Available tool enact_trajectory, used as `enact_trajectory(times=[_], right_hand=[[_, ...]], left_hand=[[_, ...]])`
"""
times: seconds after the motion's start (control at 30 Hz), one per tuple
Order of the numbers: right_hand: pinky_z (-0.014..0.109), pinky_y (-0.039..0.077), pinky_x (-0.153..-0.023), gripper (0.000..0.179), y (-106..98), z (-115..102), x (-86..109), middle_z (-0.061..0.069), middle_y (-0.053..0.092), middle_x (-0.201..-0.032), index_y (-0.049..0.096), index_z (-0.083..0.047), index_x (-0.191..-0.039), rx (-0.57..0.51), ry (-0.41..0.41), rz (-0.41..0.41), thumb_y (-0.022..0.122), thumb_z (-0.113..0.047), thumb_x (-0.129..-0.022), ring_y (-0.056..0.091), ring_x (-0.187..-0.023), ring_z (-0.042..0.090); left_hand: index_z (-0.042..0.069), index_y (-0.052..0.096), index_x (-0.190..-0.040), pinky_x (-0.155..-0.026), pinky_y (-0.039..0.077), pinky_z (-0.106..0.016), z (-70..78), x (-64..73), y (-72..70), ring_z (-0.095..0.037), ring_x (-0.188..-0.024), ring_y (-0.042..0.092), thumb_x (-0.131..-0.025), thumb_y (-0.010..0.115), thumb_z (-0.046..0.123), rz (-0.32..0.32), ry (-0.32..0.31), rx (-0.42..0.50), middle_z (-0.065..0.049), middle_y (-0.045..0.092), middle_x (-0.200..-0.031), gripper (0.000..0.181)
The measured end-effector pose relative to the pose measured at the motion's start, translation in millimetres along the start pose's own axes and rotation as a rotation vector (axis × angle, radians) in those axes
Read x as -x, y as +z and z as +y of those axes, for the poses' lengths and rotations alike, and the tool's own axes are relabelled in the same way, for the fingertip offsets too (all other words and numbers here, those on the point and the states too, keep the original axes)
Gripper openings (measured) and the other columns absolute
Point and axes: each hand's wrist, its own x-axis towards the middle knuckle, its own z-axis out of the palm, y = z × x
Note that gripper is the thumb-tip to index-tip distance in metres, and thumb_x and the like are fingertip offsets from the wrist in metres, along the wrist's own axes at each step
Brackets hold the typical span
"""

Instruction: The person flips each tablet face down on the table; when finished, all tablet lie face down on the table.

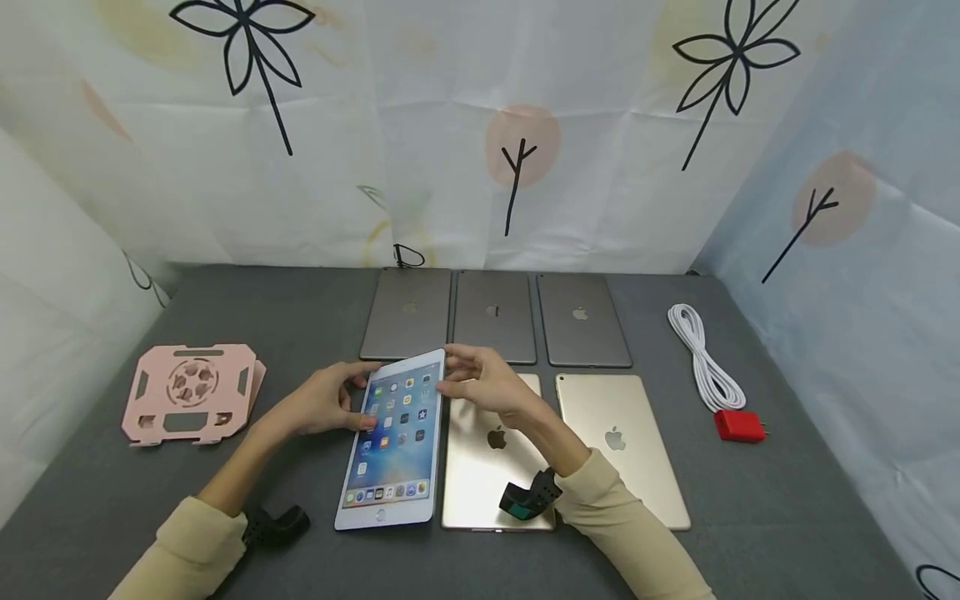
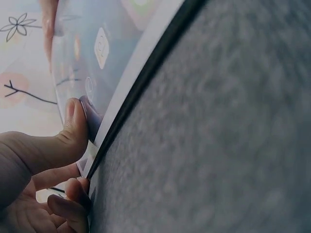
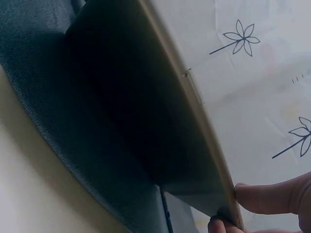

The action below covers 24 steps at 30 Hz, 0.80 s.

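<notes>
A white-fronted tablet (image 1: 397, 454) with a lit home screen full of app icons is tilted up over the grey cloth, its home button end nearest the person. My left hand (image 1: 324, 406) pinches its left edge, thumb on the screen and fingers underneath, as the left wrist view also shows. At the upper right corner, my right hand (image 1: 489, 385) pinches the other edge. In the right wrist view, the thumb (image 3: 267, 196) presses against the tablet's rim (image 3: 197, 109), with side buttons showing and the back in shadow. The right forearm passes over a gold tablet (image 1: 483, 487) lying face down.
Three grey tablets (image 1: 495, 321) lie face down in a row at the back. A second gold tablet (image 1: 630, 458) lies right of the first. A pink slotted stand (image 1: 198, 387) is at left. Far right are a coiled white cable (image 1: 705, 362) and a red plug (image 1: 738, 426).
</notes>
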Motion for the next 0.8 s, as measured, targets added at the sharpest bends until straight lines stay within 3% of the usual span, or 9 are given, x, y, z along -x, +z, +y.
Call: enact_trajectory(times=[0.37,0.57,0.8], right_hand=[[0.036,0.053,-0.099,0.068,-7.7,-13.8,8.5,0.021,0.056,-0.142,0.036,-0.004,-0.158,-0.017,-0.085,-0.015,0.067,-0.01,-0.097,0.061,-0.121,0.029],[0.043,0.053,-0.102,0.066,-5.9,-16.7,9.3,0.019,0.051,-0.147,0.034,-0.009,-0.159,0.049,-0.135,-0.036,0.064,-0.016,-0.101,0.062,-0.122,0.029],[0.045,0.053,-0.103,0.064,0.5,-20.6,10.0,0.018,0.053,-0.145,0.033,-0.013,-0.159,0.095,-0.164,-0.04,0.062,-0.02,-0.103,0.061,-0.126,0.033]], left_hand=[[-0.006,0.04,-0.153,-0.054,0.039,-0.021,11.2,-11.0,11.7,-0.002,-0.061,0.048,-0.086,0.084,0.02,-0.063,0.08,0.085,-0.02,0.057,-0.117,0.084],[-0.005,0.037,-0.155,-0.058,0.045,-0.023,13.0,-17.1,15.9,-0.003,-0.064,0.054,-0.087,0.083,0.022,-0.108,0.095,0.124,-0.019,0.058,-0.123,0.086],[-0.005,0.036,-0.155,-0.063,0.049,-0.024,15.9,-20.2,17.9,-0.005,-0.07,0.06,-0.086,0.084,0.026,-0.118,0.125,0.13,-0.021,0.06,-0.128,0.09]])
